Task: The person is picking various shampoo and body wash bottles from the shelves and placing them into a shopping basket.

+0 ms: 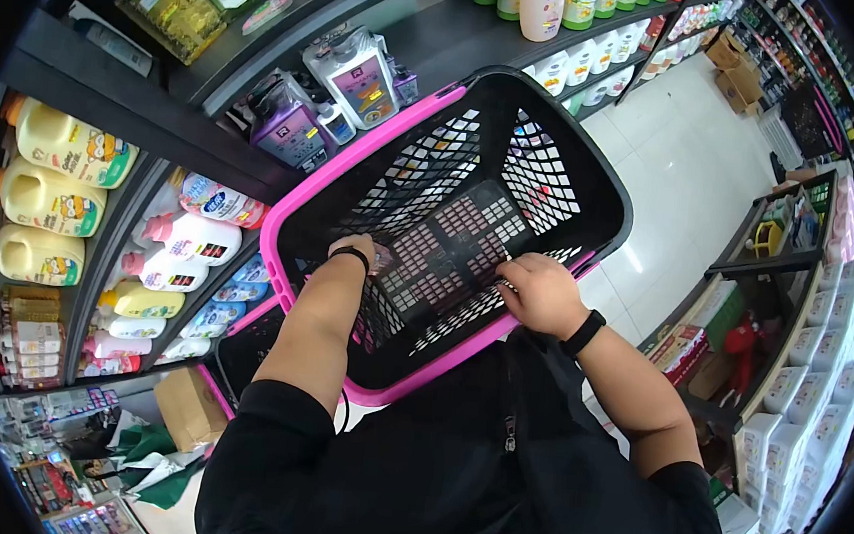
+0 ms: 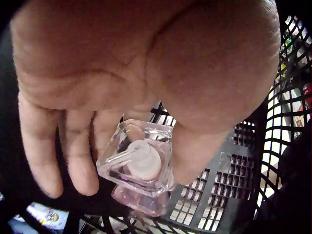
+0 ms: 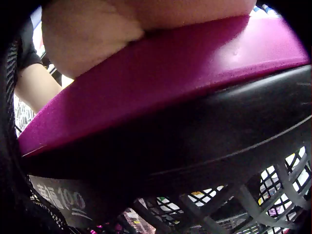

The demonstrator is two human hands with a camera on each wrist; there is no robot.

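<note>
My left hand (image 1: 350,249) reaches down inside a black shopping basket (image 1: 613,196) with a pink handle. In the left wrist view it pinches a small clear square bottle with a pink tint (image 2: 146,156) between thumb and fingers; a whitish pump top shows on it, and two other fingers hang straight beside it. Behind the bottle lies the basket's slotted floor. On the near side, my right hand (image 1: 542,294) grips the basket's edge. In the right wrist view the palm lies over the pink handle (image 3: 195,63), folded against the black rim; its fingertips are hidden there.
Dark shelves at left hold yellow jugs (image 1: 52,187), pink-capped bottles (image 1: 188,248) and purple boxed sets (image 1: 292,136). A second pink-and-black basket (image 1: 240,353) stands below the first. At right is a rack with white tubs (image 1: 783,395); a tiled aisle (image 1: 654,185) runs between.
</note>
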